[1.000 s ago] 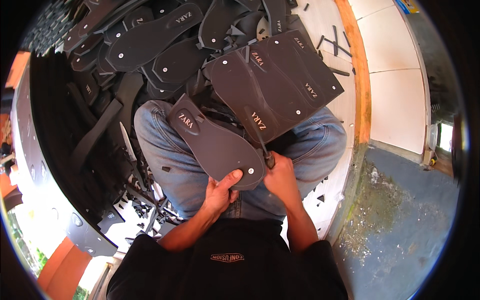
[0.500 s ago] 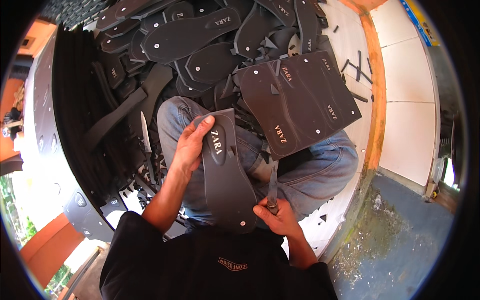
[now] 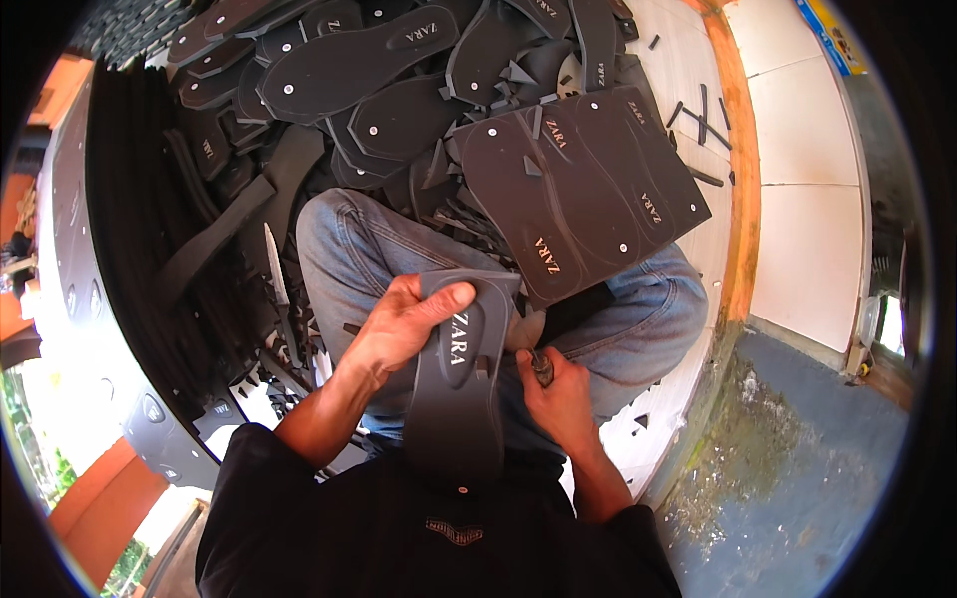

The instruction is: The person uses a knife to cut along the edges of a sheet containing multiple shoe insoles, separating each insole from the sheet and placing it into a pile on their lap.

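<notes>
In the head view, the left hand (image 3: 404, 324) grasps a flat, dark grey foam shoe sole (image 3: 454, 419) by its far end, thumb pressed on top beside the pale lettering and fingers beneath. The sole hangs toward the person, its near end, with a small white dot, over the black cloth shirt (image 3: 329, 538). The right hand (image 3: 556, 394) is closed around the worn, brownish handle of a knife (image 3: 541, 367), just right of the sole; whether the blade touches it cannot be told.

The sole's far end has a squared corner outside a pressed curved outline, and a small grey nub stands near its right edge. A thick, dark rectangular foam sheet (image 3: 588, 189) lies close beyond, over the right knee of the faded blue denim trousers (image 3: 638, 329). Room is tight there, with a narrow gap between the hands.

Left of the left knee lies a second, pointed metal knife (image 3: 274, 261) among black scraps. Smooth, rounded soles (image 3: 359, 65) are heaped beyond; an orange-brown wooden strip (image 3: 743, 199) edges the pale floor at right.
</notes>
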Action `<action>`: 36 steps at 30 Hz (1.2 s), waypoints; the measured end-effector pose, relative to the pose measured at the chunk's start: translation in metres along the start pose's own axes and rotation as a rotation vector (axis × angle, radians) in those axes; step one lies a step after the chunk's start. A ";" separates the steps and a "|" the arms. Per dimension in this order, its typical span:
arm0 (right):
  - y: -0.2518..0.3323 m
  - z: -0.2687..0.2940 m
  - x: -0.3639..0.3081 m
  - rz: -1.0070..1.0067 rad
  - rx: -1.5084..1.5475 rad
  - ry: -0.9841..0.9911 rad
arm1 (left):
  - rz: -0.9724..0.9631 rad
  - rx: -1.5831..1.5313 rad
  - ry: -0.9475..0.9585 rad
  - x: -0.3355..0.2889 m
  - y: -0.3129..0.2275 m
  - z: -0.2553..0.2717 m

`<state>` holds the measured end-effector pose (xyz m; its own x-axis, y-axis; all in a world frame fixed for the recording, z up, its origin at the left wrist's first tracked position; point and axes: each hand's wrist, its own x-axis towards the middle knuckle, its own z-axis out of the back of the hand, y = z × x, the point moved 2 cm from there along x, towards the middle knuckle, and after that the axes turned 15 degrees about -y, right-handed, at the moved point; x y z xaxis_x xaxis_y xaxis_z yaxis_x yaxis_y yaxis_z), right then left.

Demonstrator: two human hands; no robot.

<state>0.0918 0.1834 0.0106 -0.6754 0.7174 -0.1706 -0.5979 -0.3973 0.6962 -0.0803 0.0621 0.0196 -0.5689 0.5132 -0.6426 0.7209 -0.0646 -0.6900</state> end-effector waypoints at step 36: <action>-0.020 0.017 0.025 -0.113 -0.098 -0.395 | 0.035 -0.412 -0.125 0.048 0.029 -0.100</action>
<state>0.0942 0.2187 0.0045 -0.3971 0.9163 0.0519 -0.7096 -0.3424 0.6158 -0.0469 0.1702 0.0021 -0.5667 0.4072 -0.7163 0.8239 0.2796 -0.4929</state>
